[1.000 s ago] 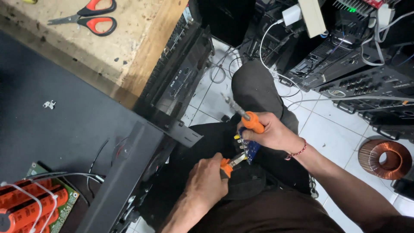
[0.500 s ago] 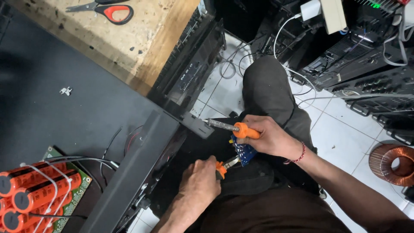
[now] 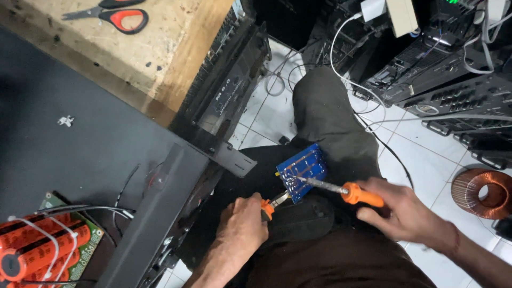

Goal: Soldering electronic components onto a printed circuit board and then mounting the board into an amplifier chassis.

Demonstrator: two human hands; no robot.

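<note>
A small blue circuit board [image 3: 303, 170] rests on my lap, tilted, its trace side up. My left hand [image 3: 240, 229] grips orange-handled pliers [image 3: 272, 205] whose jaws pinch the board's near edge. My right hand [image 3: 408, 213] holds a soldering iron [image 3: 341, 188] by its orange handle, and the metal tip touches the board's surface. Both hands sit over my dark trousers, just right of a black metal chassis [image 3: 154, 213].
Orange capacitors [image 3: 37, 250] on a green board lie at the lower left. Red-handled scissors [image 3: 114, 13] lie on the wooden bench at the top. Black audio units [image 3: 453, 80] and cables crowd the right. A copper toroidal coil [image 3: 482, 193] sits on the white tiles.
The blue board has turned face-up on my lap. My right hand has drawn back to the right, with the iron now pointing left onto the board. My left hand kept its grip on the pliers.
</note>
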